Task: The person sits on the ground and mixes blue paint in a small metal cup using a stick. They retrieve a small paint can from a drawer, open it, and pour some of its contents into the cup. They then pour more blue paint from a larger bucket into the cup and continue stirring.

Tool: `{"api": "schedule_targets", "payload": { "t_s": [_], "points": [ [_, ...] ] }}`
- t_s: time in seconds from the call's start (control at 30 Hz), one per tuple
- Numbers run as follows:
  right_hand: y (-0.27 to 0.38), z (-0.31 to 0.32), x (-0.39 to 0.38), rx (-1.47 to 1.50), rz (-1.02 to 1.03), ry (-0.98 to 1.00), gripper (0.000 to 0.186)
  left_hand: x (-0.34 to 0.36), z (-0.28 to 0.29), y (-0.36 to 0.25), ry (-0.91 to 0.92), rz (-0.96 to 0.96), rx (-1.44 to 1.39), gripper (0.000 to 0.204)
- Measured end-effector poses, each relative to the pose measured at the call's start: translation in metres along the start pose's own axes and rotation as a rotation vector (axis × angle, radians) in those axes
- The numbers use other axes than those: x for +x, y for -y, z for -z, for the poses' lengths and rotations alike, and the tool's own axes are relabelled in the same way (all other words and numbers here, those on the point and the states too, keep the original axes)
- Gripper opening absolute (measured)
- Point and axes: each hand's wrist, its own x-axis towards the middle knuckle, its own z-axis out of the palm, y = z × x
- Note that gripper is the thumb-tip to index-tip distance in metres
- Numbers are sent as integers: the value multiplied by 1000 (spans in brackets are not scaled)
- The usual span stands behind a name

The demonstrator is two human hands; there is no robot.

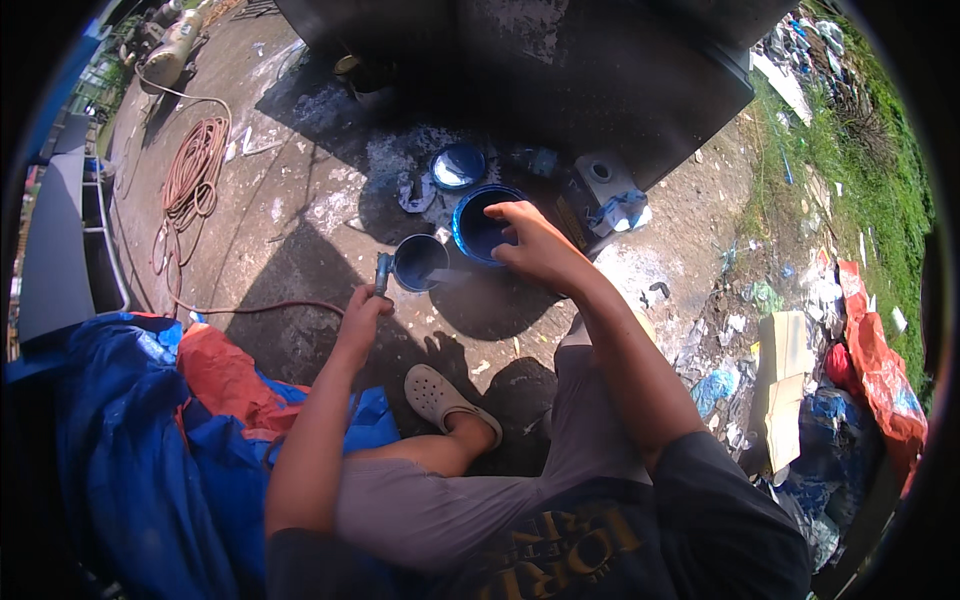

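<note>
My left hand (360,315) is closed on a grey-blue handheld tool (383,270) by a small round container (411,252) with blue liquid inside; a reddish hose (270,306) runs toward this hand. My right hand (530,240) is over a larger blue-rimmed bucket (464,236), index finger and thumb apart, with nothing visible between them. Behind the bucket lies a round lid (458,165) coated in shiny blue. A pale translucent shape between the two containers is too unclear to name. To the bucket's right, a crumpled blue-white wad (620,210) rests against a white container (600,172).
A large dark panelled object (600,70) overhangs the back. A hose coil (195,165) and tank (168,60) are at left, beside a metal railing (105,230). Blue and red tarps (140,420) lie lower left; cardboard (780,380), litter and grass (880,170) border the right.
</note>
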Motion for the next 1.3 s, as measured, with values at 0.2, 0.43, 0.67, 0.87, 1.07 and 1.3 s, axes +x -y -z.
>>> {"api": "schedule_targets", "payload": {
  "t_s": [0.2, 0.43, 0.67, 0.87, 1.07, 1.3],
  "points": [
    [13, -49, -20, -56, 198, 75, 49, -8, 4, 9, -63, 26, -14, 35],
    [8, -67, 11, -218, 530, -22, 16, -12, 7, 18, -39, 60, -31, 37],
    [16, -76, 14, -302, 545, -240, 11, -13, 8, 21, -53, 81, -2, 40],
    [10, -86, -4, 35, 353, -109, 13, -16, 3, 13, -114, 95, 61, 41],
    [5, -78, 6, -298, 581, -241, 15, -18, 3, 5, -157, 85, 58, 39],
    [6, -91, 1, -116, 505, -253, 19, -22, 1, 1, -185, 60, 28, 40]
  ]
}}
